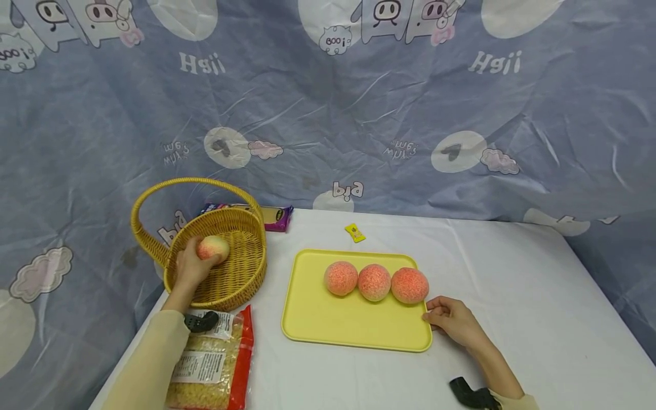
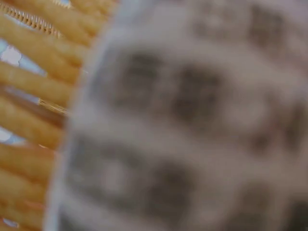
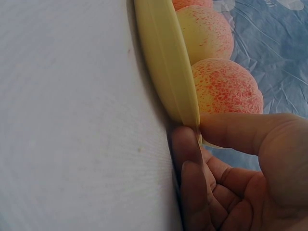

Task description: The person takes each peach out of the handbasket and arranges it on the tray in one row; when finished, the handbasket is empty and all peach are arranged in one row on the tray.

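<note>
In the head view my left hand (image 1: 191,265) reaches into the yellow wicker basket (image 1: 246,272) and grips a pale-and-pink peach (image 1: 214,248). The left wrist view is mostly filled by a blurred printed label, with basket weave (image 2: 33,82) at its left; the hand is out of that view. On the right, my right hand (image 1: 454,322) pinches the right edge of the yellow tray (image 1: 353,326) between thumb and fingers, as the right wrist view shows closely. Three peaches sit in a row on the tray: left (image 1: 340,278), middle (image 1: 374,282) and right (image 1: 410,285).
A clear bag of yellow grains (image 1: 205,364) with a red edge lies in front of the basket, under the left forearm. Behind the basket is a purple packet (image 1: 279,218). One small yellow wrapped sweet (image 1: 355,233) lies beyond the tray. A patterned blue cloth hangs behind the white table.
</note>
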Demonstrator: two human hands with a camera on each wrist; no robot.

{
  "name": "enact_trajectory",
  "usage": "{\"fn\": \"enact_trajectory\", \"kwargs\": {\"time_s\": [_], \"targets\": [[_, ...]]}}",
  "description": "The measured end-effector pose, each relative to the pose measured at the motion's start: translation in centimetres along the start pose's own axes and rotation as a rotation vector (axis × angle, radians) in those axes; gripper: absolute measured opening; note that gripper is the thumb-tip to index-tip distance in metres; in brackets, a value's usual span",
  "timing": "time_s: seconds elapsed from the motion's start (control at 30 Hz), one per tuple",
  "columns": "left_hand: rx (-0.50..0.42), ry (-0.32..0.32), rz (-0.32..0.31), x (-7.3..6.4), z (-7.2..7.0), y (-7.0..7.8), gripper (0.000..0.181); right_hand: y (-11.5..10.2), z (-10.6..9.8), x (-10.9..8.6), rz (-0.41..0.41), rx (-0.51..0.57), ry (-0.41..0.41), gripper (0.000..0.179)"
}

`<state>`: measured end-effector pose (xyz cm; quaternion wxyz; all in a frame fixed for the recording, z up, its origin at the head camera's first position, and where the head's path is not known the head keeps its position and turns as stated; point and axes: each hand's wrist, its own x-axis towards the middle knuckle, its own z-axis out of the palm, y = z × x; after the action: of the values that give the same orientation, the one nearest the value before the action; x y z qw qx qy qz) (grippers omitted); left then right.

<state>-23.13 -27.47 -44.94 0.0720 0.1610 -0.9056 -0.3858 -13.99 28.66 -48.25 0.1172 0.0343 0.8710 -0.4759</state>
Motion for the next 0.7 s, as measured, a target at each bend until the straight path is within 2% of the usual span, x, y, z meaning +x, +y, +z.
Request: {"fn": "enact_trajectory", "kwargs": {"time_s": [0.17, 0.3, 0.43, 0.53, 0.7], "targets": [[-0.013, -0.033, -0.005, 0.51, 0.24, 0.05, 0.078, 0.06, -0.01, -0.11, 0.003, 0.001, 0.004, 0.032], [-0.006, -0.025, 0.018, 0.81, 0.39, 0.1, 0.08, 0.18, 0.04, -0.14, 0.006, 0.008, 0.005, 0.033], [0.0, 0.017, 0.042, 0.87, 0.53, 0.12, 0.078, 0.3, 0.1, -0.12, 0.01, 0.008, 0.005, 0.033], [-0.014, 0.059, 0.033, 0.76, 0.57, 0.29, 0.078, 0.3, 0.06, -0.01, 0.011, 0.004, 0.01, 0.033], [-0.04, 0.13, 0.041, 0.03, 0.4, 0.94, 0.076, 0.25, 0.03, 0.13, 0.005, 0.009, 0.011, 0.032]]}}
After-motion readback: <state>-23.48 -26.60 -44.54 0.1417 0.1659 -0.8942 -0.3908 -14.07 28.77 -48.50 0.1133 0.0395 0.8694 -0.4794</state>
